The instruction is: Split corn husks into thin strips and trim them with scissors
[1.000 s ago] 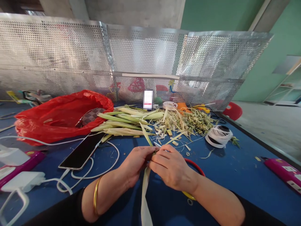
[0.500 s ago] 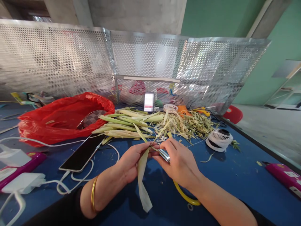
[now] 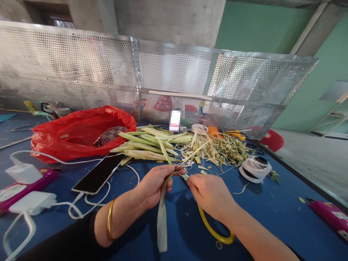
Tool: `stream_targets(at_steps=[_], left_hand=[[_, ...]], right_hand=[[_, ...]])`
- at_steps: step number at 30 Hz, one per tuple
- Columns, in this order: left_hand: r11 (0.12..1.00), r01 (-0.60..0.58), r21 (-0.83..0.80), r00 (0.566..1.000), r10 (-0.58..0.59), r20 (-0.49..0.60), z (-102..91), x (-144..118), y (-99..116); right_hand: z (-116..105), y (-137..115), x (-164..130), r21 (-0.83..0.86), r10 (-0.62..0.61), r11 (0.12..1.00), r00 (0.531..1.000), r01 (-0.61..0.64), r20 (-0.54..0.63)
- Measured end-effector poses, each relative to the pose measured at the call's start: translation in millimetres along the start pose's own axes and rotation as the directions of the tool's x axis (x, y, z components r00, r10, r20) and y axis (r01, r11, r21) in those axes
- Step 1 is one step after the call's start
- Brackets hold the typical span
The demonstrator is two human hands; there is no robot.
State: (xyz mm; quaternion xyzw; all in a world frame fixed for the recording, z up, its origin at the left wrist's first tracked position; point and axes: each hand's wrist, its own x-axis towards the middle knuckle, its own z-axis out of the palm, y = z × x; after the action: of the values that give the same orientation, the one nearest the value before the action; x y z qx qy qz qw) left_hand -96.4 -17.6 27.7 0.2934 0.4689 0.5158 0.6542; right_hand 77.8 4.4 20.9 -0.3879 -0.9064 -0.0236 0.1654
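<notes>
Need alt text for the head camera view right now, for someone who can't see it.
Two bare hands meet over a blue table: the left hand pinches a pale leaf strip and the right hand holds a small metal blade to it. Behind lie green stalks, a smartphone and a red plastic bag.

A perforated silver metal screen [image 3: 176, 79] stands along the far edge of the blue table [image 3: 272, 203]. Behind it rise a grey concrete wall [image 3: 168, 18] and, right, a green painted wall [image 3: 258, 29].

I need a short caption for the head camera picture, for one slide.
Left hand and right hand hold a long pale leaf strip above a blue table, near a pile of green stalks.
</notes>
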Motion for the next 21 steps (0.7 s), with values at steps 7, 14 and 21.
stream_targets(at_steps=[7, 14, 21], left_hand=[[0.968, -0.129, 0.216, 0.991, 0.131, 0.009, 8.1, -4.7, -13.3], [0.873, -0.097, 0.479, 0.985, 0.014, 0.173, 20.4, -13.7, -35.6], [0.982, 0.045, 0.183, 0.999, -0.043, -0.011, 8.4, -2.2, -16.6]], right_hand=[[-4.7, -7.5, -5.7, 0.172, -0.034, 0.977, 0.884, 0.128, -0.466], [2.3, -13.7, 2.8, 0.577, 0.278, 0.795, 0.958, -0.189, -0.069], [0.7, -19.7, -8.3, 0.419, -0.030, 0.878, 0.900, 0.232, -0.435]])
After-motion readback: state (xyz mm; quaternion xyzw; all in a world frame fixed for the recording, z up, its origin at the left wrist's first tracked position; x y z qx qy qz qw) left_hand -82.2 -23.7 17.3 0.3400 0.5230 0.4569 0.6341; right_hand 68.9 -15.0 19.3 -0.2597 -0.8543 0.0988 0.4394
